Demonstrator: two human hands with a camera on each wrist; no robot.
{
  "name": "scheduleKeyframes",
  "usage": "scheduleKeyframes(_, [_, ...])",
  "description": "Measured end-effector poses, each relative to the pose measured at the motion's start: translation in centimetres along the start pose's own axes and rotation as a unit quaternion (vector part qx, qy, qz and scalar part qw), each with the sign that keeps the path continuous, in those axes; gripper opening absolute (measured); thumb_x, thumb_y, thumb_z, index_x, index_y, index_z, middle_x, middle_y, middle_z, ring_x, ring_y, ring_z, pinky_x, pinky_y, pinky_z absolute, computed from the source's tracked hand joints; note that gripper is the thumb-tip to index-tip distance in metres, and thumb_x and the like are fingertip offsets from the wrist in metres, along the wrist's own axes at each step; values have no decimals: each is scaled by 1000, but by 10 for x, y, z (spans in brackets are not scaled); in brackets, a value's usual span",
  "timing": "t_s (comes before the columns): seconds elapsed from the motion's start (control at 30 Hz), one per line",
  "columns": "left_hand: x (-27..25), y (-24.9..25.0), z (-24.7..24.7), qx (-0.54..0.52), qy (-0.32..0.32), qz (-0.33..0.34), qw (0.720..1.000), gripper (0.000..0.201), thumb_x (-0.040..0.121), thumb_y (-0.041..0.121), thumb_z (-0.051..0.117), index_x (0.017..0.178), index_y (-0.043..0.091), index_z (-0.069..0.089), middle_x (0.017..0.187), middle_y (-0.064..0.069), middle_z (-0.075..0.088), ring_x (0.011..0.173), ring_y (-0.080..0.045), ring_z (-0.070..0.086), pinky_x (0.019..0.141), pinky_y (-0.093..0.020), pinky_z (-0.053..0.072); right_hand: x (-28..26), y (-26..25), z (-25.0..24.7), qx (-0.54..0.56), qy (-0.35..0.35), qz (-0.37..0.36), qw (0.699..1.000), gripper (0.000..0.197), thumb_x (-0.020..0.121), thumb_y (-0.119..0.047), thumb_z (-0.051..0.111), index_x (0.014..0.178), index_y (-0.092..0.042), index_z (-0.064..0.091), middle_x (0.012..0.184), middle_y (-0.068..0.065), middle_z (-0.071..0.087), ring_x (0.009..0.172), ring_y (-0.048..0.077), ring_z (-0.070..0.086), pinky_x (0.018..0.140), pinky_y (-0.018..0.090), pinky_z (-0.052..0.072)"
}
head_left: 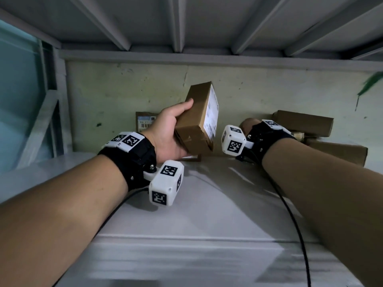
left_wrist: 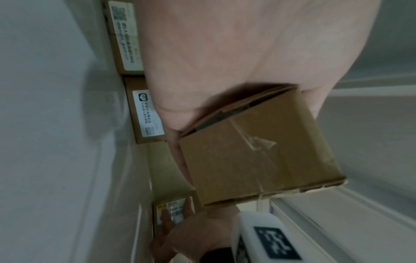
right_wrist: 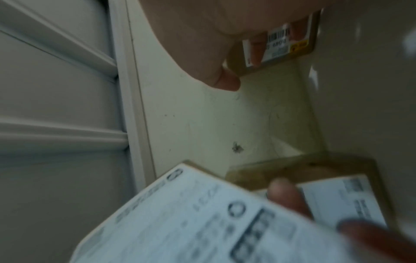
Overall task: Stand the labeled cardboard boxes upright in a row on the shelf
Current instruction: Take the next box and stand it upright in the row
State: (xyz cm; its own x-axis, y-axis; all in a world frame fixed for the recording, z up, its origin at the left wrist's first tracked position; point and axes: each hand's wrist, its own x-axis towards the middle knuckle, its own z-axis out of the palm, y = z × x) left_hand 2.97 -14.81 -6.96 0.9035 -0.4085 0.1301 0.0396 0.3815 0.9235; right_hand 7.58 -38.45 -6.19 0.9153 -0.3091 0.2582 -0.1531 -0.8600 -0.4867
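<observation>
My left hand (head_left: 172,129) grips a brown cardboard box (head_left: 196,121) with a white label on its right face and holds it tilted above the shelf (head_left: 207,214). The left wrist view shows the box's taped end (left_wrist: 258,151) under my palm. Its blurred label (right_wrist: 191,222) fills the bottom of the right wrist view. My right hand (head_left: 251,124) reaches to the back wall. Its fingers lie flat on the barcode label of a small box (right_wrist: 281,41) (left_wrist: 173,210) that stands there. Two labelled boxes (left_wrist: 126,35) (left_wrist: 146,115) stand against the wall to the left.
Several brown boxes (head_left: 302,121) (head_left: 339,152) lie piled flat at the back right. One labelled box (head_left: 145,121) shows behind my left hand. The upper shelf's ribbed underside (head_left: 186,23) hangs low overhead. A black cable (head_left: 290,214) trails over the shelf.
</observation>
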Motion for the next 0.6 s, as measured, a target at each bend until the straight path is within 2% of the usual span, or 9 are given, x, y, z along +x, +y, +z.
scheduleKeyframes(0.07, [2,-2,-1,5,-9,-6,1000,59,95,53,63,140,14,70,140,-17,70,134,-35,63,104,-50,54,-6,-14,-2,62,-5,-61,996,17,90,-34,62,95,-19,68,84,0,64,85,23,60,57,24,38])
scheduleKeyframes(0.1, [4,-2,-1,5,-9,-6,1000,59,96,53,62,140,14,70,139,-17,70,133,-35,63,105,-50,53,-6,-21,-1,109,-22,-53,992,29,97,-26,58,120,-10,65,106,10,64,106,23,60,61,24,41])
scheduleKeyframes(0.17, [8,-4,-4,3,-1,-2,1000,60,97,54,59,141,13,69,140,-17,70,133,-35,63,109,-50,50,-10,-33,1,329,-102,-19,939,52,107,-24,44,153,-2,34,154,18,41,139,30,44,68,24,51])
scheduleKeyframes(0.2, [9,-4,-5,3,0,1,1000,61,97,54,59,142,13,67,141,-18,69,134,-37,63,112,-51,49,-17,-39,1,431,-133,-6,893,59,108,-33,39,157,-3,25,160,17,33,141,32,42,71,28,50])
scheduleKeyframes(0.27, [8,-6,-5,-4,-2,-1,1000,63,99,55,56,145,13,65,144,-18,67,136,-38,62,115,-52,46,-28,-39,-4,527,-205,21,824,78,103,-58,36,155,0,27,149,22,47,114,36,61,76,36,49])
scheduleKeyframes(0.33, [6,-5,-1,-2,-3,-3,1000,62,101,55,52,144,12,65,140,-19,69,130,-37,66,109,-51,50,-38,-40,-11,576,-315,20,754,90,94,-73,38,142,2,47,117,26,69,80,37,73,64,40,60])
scheduleKeyframes(0.37, [7,-5,1,-4,1,-6,1000,62,101,56,51,142,12,66,137,-19,71,125,-37,69,106,-51,52,-43,-42,-10,596,-340,0,727,85,93,-73,42,135,0,56,106,24,72,74,36,75,60,44,62])
scheduleKeyframes(0.47, [18,-4,16,8,12,-34,999,67,97,60,54,143,12,67,136,-20,72,127,-39,67,108,-56,50,-47,-47,-5,623,-303,-44,719,51,95,-58,57,117,-12,65,102,16,70,76,28,71,72,35,61])
scheduleKeyframes(0.6, [32,-12,40,21,43,-54,997,71,96,67,55,138,12,70,130,-18,75,120,-37,70,91,-51,59,-45,-40,-10,645,-251,-27,721,47,98,-52,55,83,-9,68,64,13,72,49,23,69,51,28,60])
